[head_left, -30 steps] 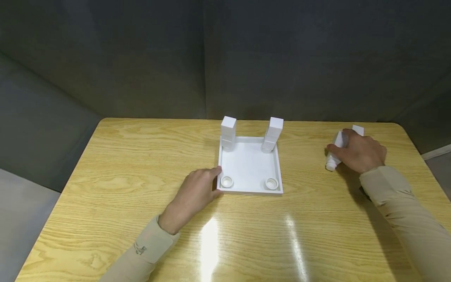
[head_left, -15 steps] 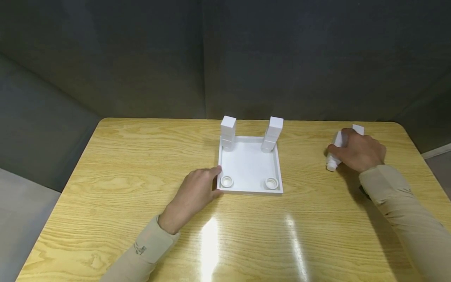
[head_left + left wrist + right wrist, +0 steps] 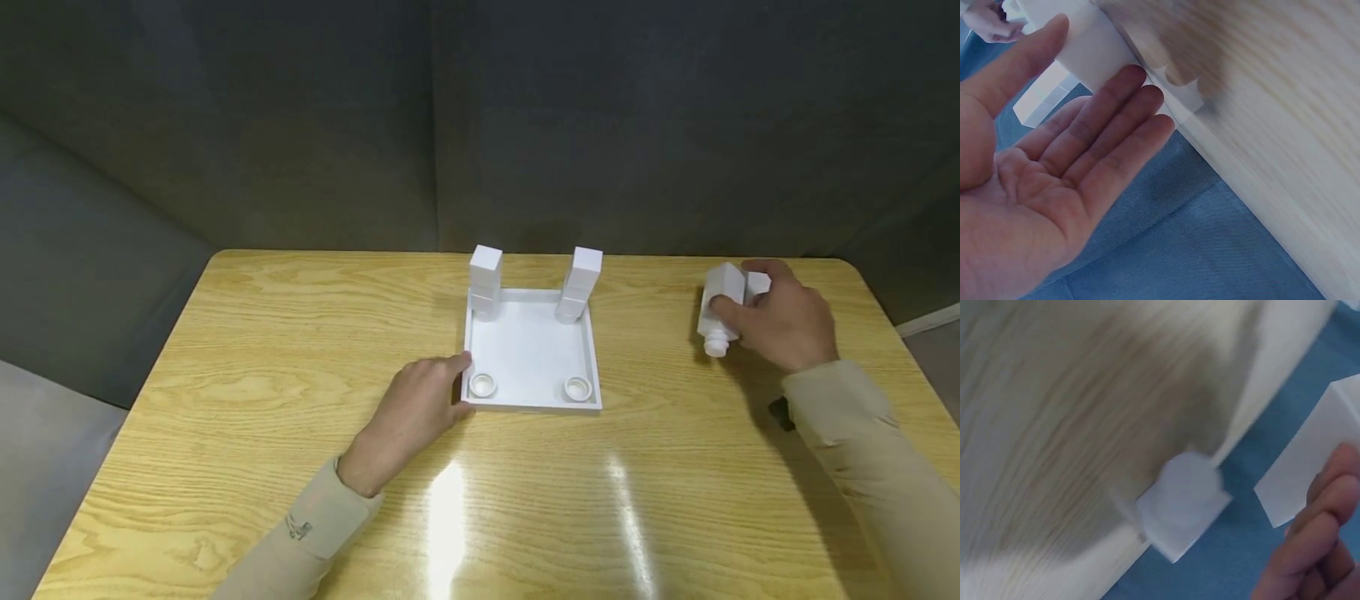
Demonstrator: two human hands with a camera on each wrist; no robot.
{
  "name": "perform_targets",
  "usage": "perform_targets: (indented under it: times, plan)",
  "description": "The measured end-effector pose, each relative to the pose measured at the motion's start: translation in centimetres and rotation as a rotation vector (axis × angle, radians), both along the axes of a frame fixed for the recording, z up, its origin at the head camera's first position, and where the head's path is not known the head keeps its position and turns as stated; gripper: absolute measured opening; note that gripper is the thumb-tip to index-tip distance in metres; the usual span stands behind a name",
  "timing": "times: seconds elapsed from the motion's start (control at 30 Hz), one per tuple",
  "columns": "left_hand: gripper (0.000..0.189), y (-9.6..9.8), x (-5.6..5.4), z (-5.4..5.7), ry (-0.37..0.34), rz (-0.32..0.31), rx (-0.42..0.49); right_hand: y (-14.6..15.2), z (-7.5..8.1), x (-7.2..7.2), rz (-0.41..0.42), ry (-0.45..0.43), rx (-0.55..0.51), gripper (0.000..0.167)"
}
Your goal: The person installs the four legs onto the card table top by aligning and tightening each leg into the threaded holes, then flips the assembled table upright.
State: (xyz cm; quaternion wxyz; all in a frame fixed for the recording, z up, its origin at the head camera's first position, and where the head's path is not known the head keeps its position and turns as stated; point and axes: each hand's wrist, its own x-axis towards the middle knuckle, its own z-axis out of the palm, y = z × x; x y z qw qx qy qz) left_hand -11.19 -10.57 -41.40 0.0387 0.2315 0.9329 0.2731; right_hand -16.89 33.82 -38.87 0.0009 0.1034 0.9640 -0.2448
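My left hand (image 3: pixel 412 408) rests at the near left corner of a square white tray (image 3: pixel 534 350). In the left wrist view its fingers (image 3: pixel 1116 150) are straight, with their tips against the tray's side. My right hand (image 3: pixel 787 321) holds a white square block (image 3: pixel 723 292) with a round stepped end, thumb across its side. The round end points toward me. A second white block (image 3: pixel 757 285) is partly hidden behind that hand. The right wrist view shows the fingers (image 3: pixel 1319 544) curled at a white block (image 3: pixel 1310 462), with another block (image 3: pixel 1185 503), blurred and round-ended, to its left.
Two white posts (image 3: pixel 486 279) (image 3: pixel 581 283) rise from the tray's far corners. White rings (image 3: pixel 483 385) (image 3: pixel 577 389) sit in its near corners. The wooden table (image 3: pixel 300 333) backs onto a dark partition (image 3: pixel 600 125).
My right hand has lifted the white block slightly and shifted a little to the right, turning the block more upright. My left hand has stayed at the tray.
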Motion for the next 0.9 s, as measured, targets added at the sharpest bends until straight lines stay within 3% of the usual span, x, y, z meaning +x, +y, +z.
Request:
perform_targets:
  times: [0.27, 0.5, 0.63, 0.9]
  plan:
    - [0.062, 0.1, -0.2, 0.0, 0.007, 0.001, -0.004, -1.8, 1.4, 1.3, -0.026, 0.089, -0.296, 0.067]
    - [0.061, 0.2, -0.3, -0.2, 0.004, 0.002, -0.007, -2.8, 2.0, 2.0, -0.011, 0.125, -0.565, 0.021]
    - [0.061, 0.3, -0.4, -0.2, 0.008, 0.004, -0.012, -3.7, 2.4, 2.5, 0.042, 0.157, -0.594, 0.025]
    - [0.061, 0.4, -0.4, -0.1, 0.012, 0.005, -0.013, -6.2, 2.8, 3.6, 0.142, 0.245, -0.510, 0.034]
